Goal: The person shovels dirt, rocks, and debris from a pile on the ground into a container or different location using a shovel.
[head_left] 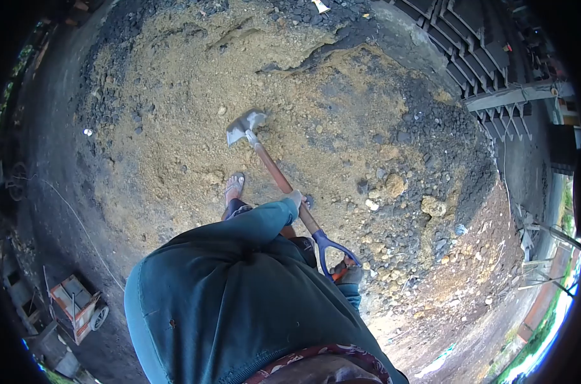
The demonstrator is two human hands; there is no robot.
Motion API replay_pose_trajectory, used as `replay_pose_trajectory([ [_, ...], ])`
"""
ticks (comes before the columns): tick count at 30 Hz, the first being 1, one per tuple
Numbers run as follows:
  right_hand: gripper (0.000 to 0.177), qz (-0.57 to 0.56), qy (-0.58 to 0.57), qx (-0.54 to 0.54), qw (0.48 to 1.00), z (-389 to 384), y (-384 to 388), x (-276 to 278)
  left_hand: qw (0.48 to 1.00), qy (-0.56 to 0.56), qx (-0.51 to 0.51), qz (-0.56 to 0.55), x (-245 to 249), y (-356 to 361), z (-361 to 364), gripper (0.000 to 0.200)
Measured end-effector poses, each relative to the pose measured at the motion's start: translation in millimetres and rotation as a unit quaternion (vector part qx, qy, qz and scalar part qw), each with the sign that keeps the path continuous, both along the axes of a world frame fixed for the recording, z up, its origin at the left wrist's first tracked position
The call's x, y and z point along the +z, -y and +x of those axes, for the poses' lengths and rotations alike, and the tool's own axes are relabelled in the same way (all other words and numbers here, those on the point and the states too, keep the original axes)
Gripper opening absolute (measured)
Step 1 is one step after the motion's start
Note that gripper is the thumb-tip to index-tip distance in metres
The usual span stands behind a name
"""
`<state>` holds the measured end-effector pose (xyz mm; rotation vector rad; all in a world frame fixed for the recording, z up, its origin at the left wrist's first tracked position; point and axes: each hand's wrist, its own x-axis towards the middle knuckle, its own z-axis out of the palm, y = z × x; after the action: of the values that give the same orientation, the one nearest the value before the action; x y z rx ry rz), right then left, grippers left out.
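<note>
A shovel slants across the middle, its grey metal blade (246, 125) resting on sandy soil at the upper end. My left hand (295, 198), at the end of a teal sleeve, is wrapped round the brown shaft (272, 168) partway down. At the other end, my right hand (350, 274) grips the blue D-shaped handle (329, 248), with a bit of orange showing beside the fingers. My sandalled foot (235, 185) stands on the soil just below the blade.
A broad heap of sand and gravel (194, 109) spreads ahead, with larger stones (433, 206) to the right. Stacked dark blocks (473, 64) stand at the upper right near a pale beam (514, 96). An orange-and-white wheeled cart (76, 307) sits lower left. A thin line (79, 221) crosses the ground.
</note>
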<state>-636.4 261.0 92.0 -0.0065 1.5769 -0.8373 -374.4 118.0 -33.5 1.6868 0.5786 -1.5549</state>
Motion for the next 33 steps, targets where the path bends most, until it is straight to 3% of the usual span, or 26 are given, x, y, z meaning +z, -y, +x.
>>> replay_pose_trajectory([
  [1,0.017,0.001,0.037,-0.005,0.999,5.9,7.0,-17.2,1.000,0.007,0.018,-0.002,-1.4,-2.4,-4.5,0.008],
  [3,0.017,-0.013,0.121,-0.033,0.992,22.3,20.0,-52.7,0.967,0.213,-0.128,-0.053,-42.5,14.5,16.3,0.020],
  [5,0.016,-0.030,0.178,-0.057,0.982,57.1,45.2,-63.7,0.893,0.366,-0.262,-0.022,-83.3,46.1,44.1,0.034],
  [7,0.015,-0.030,0.198,-0.066,0.977,93.2,73.8,-51.3,0.879,0.365,-0.305,-0.018,-61.9,79.0,62.4,0.036],
  [10,0.015,-0.016,0.210,-0.094,0.973,88.3,71.6,-28.7,0.750,0.240,-0.616,0.010,-135.3,106.2,66.3,0.038],
  [11,0.014,-0.007,0.210,-0.111,0.971,74.5,63.0,-18.8,0.750,0.214,-0.625,0.003,-131.8,102.3,46.4,0.038],
  [17,0.013,0.045,0.093,-0.190,0.976,-31.2,-9.9,3.9,0.885,0.085,-0.458,-0.008,-97.5,14.7,-111.7,0.036],
  [21,0.018,0.076,0.012,-0.207,0.975,-73.3,-48.6,9.0,0.928,0.080,-0.364,-0.002,-75.3,-26.6,-156.3,0.035],
  [25,0.017,0.064,0.055,-0.188,0.979,-43.8,-40.3,-29.5,0.903,0.241,-0.355,-0.029,-119.6,1.3,-123.6,0.034],
  [27,0.016,-0.008,0.028,-0.069,0.997,-18.7,-20.1,-60.4,0.908,0.247,-0.331,-0.076,-149.9,32.5,-69.8,0.037],
  [28,0.017,-0.012,0.085,-0.125,0.988,1.6,1.5,-50.8,0.916,0.224,-0.329,-0.049,-98.0,54.6,-47.8,0.038],
  [29,0.018,-0.020,0.119,-0.098,0.988,12.6,20.5,-40.3,0.924,0.200,-0.326,-0.021,-32.5,73.5,-34.4,0.038],
  [30,0.020,-0.051,0.158,-0.104,0.981,25.5,39.6,-21.6,0.922,0.198,-0.332,-0.035,-31.2,74.1,-30.5,0.035],
  [32,0.022,-0.071,0.127,-0.086,0.986,37.5,69.8,31.4,0.918,0.190,-0.343,-0.064,-35.1,73.9,-24.7,0.030],
  [33,0.021,-0.087,0.097,-0.073,0.989,33.2,72.2,42.9,0.949,0.074,-0.303,-0.048,-50.0,66.4,-33.7,0.027],
])
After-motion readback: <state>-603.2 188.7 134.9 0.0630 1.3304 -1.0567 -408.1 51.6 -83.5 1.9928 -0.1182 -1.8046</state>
